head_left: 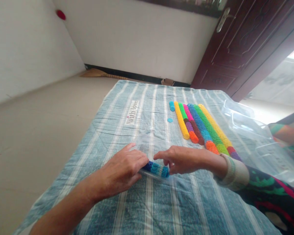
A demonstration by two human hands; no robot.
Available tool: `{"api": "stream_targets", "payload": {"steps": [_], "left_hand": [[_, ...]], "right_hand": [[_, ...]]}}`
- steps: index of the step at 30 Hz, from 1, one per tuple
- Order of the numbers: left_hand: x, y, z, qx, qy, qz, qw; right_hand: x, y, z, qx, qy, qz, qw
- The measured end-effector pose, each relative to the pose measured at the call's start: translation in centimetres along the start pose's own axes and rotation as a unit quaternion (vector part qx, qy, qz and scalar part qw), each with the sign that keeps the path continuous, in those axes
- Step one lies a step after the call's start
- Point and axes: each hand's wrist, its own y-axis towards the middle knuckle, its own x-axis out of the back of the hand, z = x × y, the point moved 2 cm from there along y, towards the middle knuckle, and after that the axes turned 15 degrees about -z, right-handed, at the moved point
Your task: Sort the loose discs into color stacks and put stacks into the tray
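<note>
Left hand (120,171), right hand (183,160), blue knobbly roll (156,169) (plastic-sleeved)

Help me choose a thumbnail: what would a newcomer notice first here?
The bright rows of coloured beads catch the eye first, lying side by side right of centre on the blue striped bedsheet. Just below them, the left hand and right hand meet at a clear sleeve of blue beads.

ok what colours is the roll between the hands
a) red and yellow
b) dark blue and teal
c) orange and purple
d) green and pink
b: the roll between the left hand and the right hand shows dark blue at one end and teal along the rest
</note>
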Motion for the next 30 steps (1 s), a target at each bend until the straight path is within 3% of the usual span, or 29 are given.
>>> {"api": "stream_targets", "payload": {"steps": [13,18,26,30], "left_hand": [[-0.2,0.0,-0.3,0.010,0.030,0.034,0.999],[-0.6,-0.1,-0.2,0.017,0.018,0.040,0.999],[-0.6,0.1,-0.3,0.099,-0.005,0.119,0.988],[-0.6,0.2,-0.2,0.109,-0.012,0.122,0.987]], "right_hand": [[-0.4,0.5,0.1,-0.003,-0.020,0.004,1.000],[-0.1,0.5,0.6,-0.041,-0.023,0.015,0.999],[-0.4,0.9,0.2,-0.021,-0.007,0.010,1.000],[-0.1,1.1,0.5,-0.020,-0.019,0.013,1.000]]}}
